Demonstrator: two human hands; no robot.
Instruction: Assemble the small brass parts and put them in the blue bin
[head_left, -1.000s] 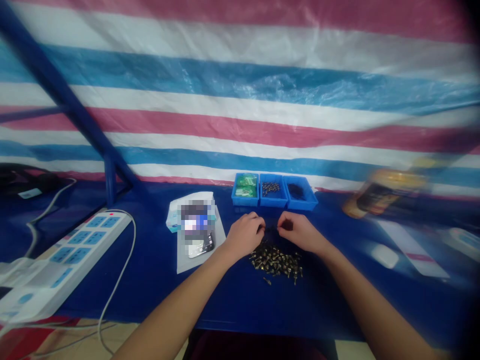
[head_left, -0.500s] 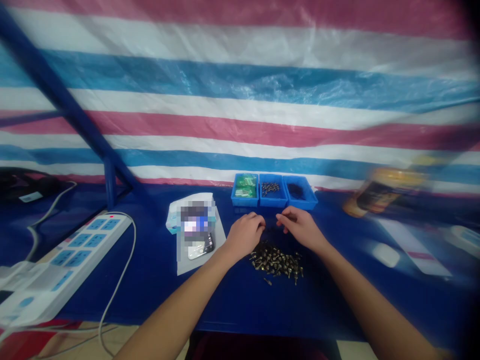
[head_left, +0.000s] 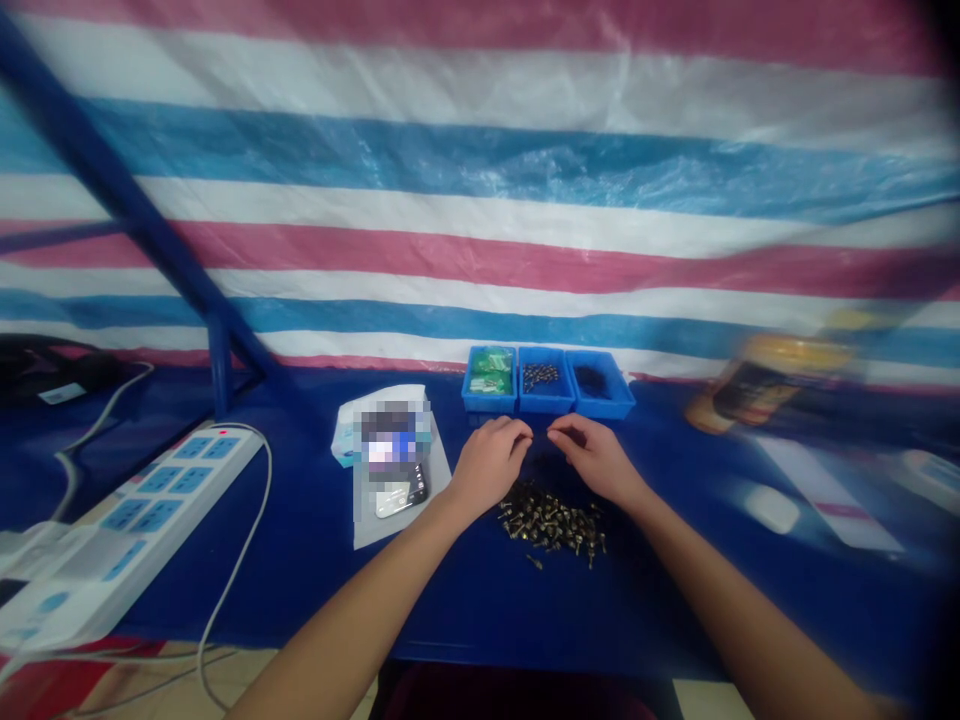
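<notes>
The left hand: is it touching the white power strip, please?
Apart: the head view shows blue tabletop between the left hand and the white power strip.

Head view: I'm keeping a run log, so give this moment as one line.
left hand: near pile of screws | right hand: same | held item: cannot tell | behind: three blue bins

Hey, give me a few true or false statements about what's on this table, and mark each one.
The left bin holds green packets. True.
The right bin holds brass screws. False: it holds small dark parts.
A white power strip lies to the left of the hands. True.
The left hand and right hand are inside a bin. False: they are in front of the bins, just beyond a pile of small brass-coloured fasteners.
</notes>
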